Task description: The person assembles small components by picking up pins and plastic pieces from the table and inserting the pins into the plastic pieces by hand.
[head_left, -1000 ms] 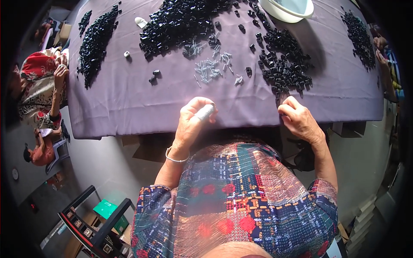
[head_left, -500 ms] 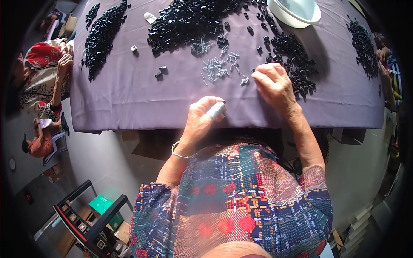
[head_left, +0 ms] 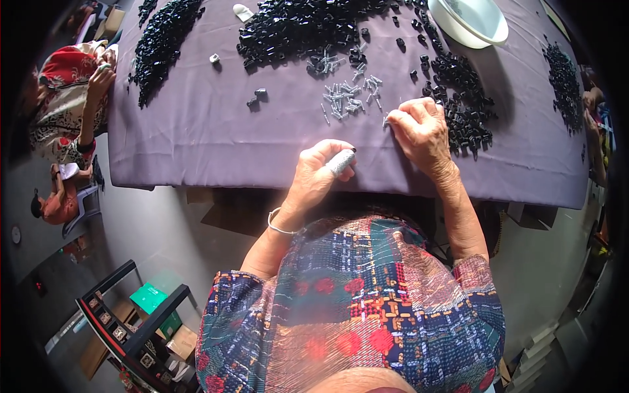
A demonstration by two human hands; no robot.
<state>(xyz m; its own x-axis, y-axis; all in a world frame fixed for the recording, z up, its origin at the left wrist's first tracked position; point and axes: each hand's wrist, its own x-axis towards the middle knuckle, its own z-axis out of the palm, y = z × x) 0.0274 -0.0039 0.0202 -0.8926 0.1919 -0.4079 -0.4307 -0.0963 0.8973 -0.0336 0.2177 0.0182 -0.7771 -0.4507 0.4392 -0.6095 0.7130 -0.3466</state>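
My left hand is closed just above the front edge of the purple cloth-covered table. Its thumb wears a silvery-grey wrap. A small black piece shows at its fingertips. To the right, my right hand pinches at a few thin silvery pins on the cloth; how many lie between the fingers is hidden. Further silvery pins are scattered beyond and between my hands. A large heap of shiny black pieces lies behind them, and another heap stretches beside my right hand.
A whitish bowl stands at the back right. More black heaps lie along the left and right table sides. Loose black pieces lie left of the pins. People sit at both table ends; one arm rests at the left edge.
The view has shifted slightly, moving the table things to the right. My right fingertips have come left onto the small cluster of pins. My left hand keeps its closed pose.
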